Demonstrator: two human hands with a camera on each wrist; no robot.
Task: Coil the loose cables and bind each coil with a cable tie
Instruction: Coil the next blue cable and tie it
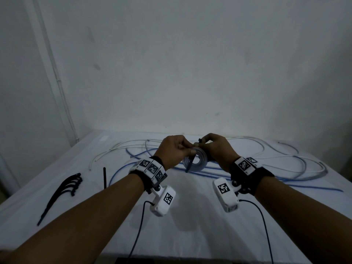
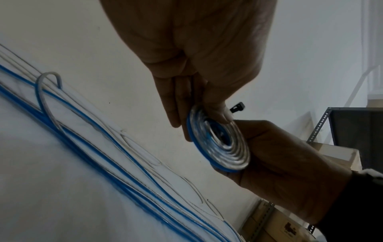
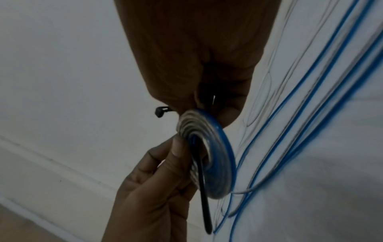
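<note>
Hands (image 1: 194,149) pinch coil (image 1: 198,164), tie (image 1: 189,164).

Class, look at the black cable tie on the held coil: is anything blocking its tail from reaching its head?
Nothing visible. The cable tie tail hangs free through the coil; the head sticks out above, beside the right hand.

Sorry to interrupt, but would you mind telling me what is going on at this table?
A person is binding a small blue and white cable coil held above the table. Both the left hand and the right hand grip the coil, with a black cable tie threaded through its centre, not yet closed. Loose cables lie behind, spare cable ties to the left.
</note>
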